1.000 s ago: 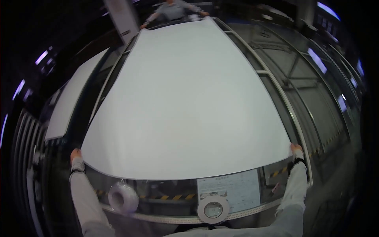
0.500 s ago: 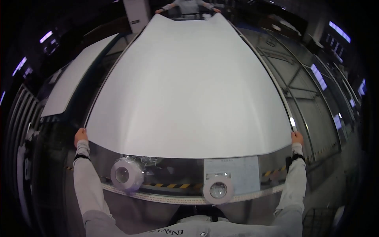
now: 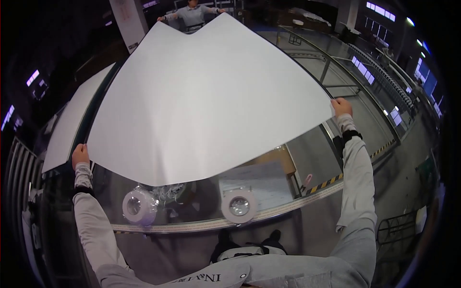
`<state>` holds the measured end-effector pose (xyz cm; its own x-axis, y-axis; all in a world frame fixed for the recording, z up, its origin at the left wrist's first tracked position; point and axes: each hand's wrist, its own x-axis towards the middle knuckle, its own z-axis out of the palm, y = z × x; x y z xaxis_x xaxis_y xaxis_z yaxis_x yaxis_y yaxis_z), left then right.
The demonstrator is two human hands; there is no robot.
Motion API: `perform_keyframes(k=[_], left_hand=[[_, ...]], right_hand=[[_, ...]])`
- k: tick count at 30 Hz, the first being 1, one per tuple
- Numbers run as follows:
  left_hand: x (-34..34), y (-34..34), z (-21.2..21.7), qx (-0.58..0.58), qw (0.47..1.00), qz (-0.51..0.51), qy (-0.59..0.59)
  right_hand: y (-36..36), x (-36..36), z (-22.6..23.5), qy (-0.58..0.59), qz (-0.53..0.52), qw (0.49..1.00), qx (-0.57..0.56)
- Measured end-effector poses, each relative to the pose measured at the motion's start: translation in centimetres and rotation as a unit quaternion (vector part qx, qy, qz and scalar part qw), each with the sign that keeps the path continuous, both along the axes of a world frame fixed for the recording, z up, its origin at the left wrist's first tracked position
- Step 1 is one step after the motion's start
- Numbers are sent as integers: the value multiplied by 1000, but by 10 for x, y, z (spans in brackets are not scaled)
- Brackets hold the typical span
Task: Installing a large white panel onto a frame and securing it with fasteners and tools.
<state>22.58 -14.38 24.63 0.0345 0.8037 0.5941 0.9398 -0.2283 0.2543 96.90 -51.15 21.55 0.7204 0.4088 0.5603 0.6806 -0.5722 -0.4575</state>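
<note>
A large white flexible sheet stretches away from me above a glass-topped table, sagging between its raised corners. My left hand is closed on its near left corner. The near right corner is pinched in my right hand, which is held higher and farther forward than the left. At the far end another person grips the two far corners with both hands. Below the near edge, two rolls of tape stand on the table: a plastic-wrapped roll on the left and a roll near the middle.
A paper sheet lies beside the middle roll. A printed measuring strip runs along the table's near edge. Left stands another table with a white sheet. A metal-framed table is to the right, and a pillar rises at the far left.
My right hand has risen and moved forward with its corner, so the sheet's near edge now slants. My left hand is slightly lower and farther left. The far corners have shifted left in view.
</note>
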Motion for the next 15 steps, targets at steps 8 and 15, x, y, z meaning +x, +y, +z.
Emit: perform_keyframes(k=[8, 15], left_hand=[[90, -23, 64, 45, 998, -19, 36], [163, -36, 86, 86, 992, -51, 78]], right_hand=[[-32, 88, 53, 49, -48, 998, -9], [-81, 137, 117, 42, -35, 998, -30]])
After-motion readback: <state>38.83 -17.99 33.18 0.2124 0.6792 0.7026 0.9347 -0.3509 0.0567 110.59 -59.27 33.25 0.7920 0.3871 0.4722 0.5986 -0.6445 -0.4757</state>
